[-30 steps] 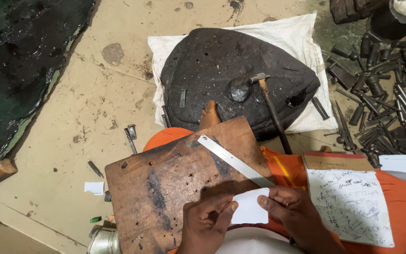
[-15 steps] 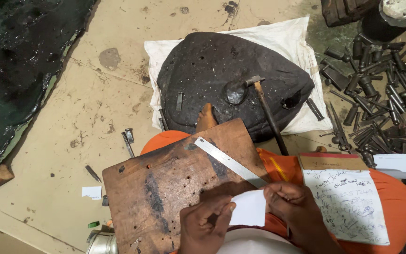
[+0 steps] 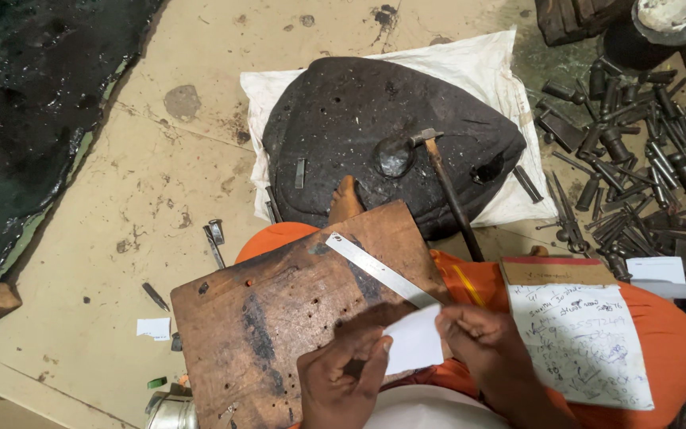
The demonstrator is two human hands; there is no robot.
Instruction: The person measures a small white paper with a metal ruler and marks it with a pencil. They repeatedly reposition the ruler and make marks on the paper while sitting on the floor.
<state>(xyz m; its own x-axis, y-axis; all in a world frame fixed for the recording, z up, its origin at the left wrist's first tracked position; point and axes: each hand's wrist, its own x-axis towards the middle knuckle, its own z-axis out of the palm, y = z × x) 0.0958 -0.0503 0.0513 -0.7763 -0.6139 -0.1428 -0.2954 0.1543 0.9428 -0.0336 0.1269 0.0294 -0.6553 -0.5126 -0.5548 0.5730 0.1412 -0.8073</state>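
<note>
At the bottom centre of the frame, the left hand (image 3: 341, 383) and the right hand (image 3: 486, 349) both hold a small white piece of paper (image 3: 413, 343). The left fingers pinch its left edge, with the thumb and the first finger pressed on the paper, and the right fingers pinch its right edge in the same way. The paper is above the lower right corner of a worn brown wooden board with small holes (image 3: 279, 318), which rests on the lap covered with orange cloth (image 3: 676, 349). A long flat metal ruler (image 3: 381, 270) lies diagonally on the board, and its lower end goes just behind the paper. To the right of the hands, a white notepad with handwriting and a brown top (image 3: 581, 334) lies on the orange cloth. In the upper centre, a large dark rounded block (image 3: 343, 135) sits on a white sack (image 3: 478, 71), and a hammer with a dark wooden handle (image 3: 438, 175) lies on this block. At the right edge of the frame, many dark metal punches and tools (image 3: 645, 159) lie in a heap on the floor.
</note>
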